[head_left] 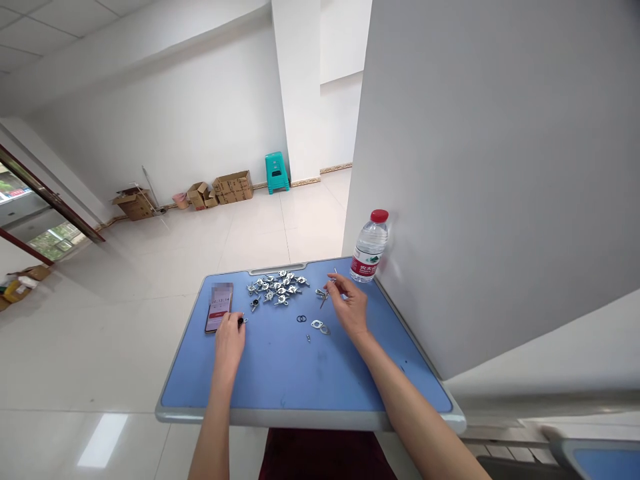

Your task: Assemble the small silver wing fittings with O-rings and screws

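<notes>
The left hand [230, 333], at about half past nine from the middle of the blue worktop [270, 380], had its fingertips pinched on a small metal fitting with a black part [242, 321]; the fingers hid much of it. The right hand [349, 307], at roughly half past one, was closed on a thin metal rod [324, 301], which slanted, one end poking up past the fingers and the other pointing down towards seven o'clock. Just beside its fingertips, at nine o'clock, lay a silvery metal piece [319, 293], partly covered. A loose pile of metal fittings [281, 288] was spread at eleven o'clock, and a black-centred fitting [255, 303] sat at its seven o'clock edge. Nearer the middle were two black rings [301, 319], side by side, with two flat metal plates [317, 325] at four o'clock from them, overlapping, and a tiny metal pin [309, 338] at five o'clock. A smartphone [219, 308] lay face up at ten o'clock, its lower corner close to the left hand; whether they touched could not be told. A red-capped water bottle [369, 250] stood upright at one o'clock from the right hand, near the grey wall [480, 173].
</notes>
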Action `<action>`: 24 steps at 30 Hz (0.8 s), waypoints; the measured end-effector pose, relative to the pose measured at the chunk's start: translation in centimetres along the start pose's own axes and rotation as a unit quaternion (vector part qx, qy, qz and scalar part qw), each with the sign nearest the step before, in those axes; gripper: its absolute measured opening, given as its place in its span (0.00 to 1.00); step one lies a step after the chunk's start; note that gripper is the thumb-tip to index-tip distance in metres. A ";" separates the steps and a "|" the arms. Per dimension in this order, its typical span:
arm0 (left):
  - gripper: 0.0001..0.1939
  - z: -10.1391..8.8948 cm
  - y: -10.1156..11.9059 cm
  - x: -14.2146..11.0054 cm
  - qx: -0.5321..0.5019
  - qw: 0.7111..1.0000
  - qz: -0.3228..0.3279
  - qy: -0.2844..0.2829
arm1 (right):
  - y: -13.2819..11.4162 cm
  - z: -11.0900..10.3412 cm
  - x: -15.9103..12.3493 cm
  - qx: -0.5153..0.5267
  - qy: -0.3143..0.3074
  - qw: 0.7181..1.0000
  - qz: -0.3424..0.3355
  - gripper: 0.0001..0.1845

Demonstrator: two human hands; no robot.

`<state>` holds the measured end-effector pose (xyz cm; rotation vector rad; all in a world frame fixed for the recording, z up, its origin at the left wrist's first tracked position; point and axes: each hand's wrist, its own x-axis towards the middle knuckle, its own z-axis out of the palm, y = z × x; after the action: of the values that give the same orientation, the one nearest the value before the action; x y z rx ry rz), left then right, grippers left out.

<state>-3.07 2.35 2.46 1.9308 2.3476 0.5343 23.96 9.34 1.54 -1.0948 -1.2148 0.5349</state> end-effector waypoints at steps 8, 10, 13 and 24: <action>0.16 -0.4 4.4 -4.0 -0.180 0.962 0.142 -0.148 | 0.2 -0.2 0.0 -0.018 -0.015 0.999 0.025 0.15; 0.18 0.2 5.2 -4.2 -0.189 0.957 0.152 -0.162 | 0.1 -0.4 -0.1 -0.023 -0.011 0.999 0.032 0.16; 0.23 0.8 5.5 -4.2 -0.210 0.949 0.165 -0.171 | 0.2 -0.8 -0.1 -0.024 -0.010 0.999 0.040 0.15; 0.27 3.5 4.0 -4.1 -0.264 0.944 0.175 -0.098 | 3.3 -1.5 1.5 -0.155 -0.036 0.987 0.026 0.10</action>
<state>2.45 -0.16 -0.35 2.0109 1.5359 0.8439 26.50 11.44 -0.58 -1.3834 -1.3673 0.4370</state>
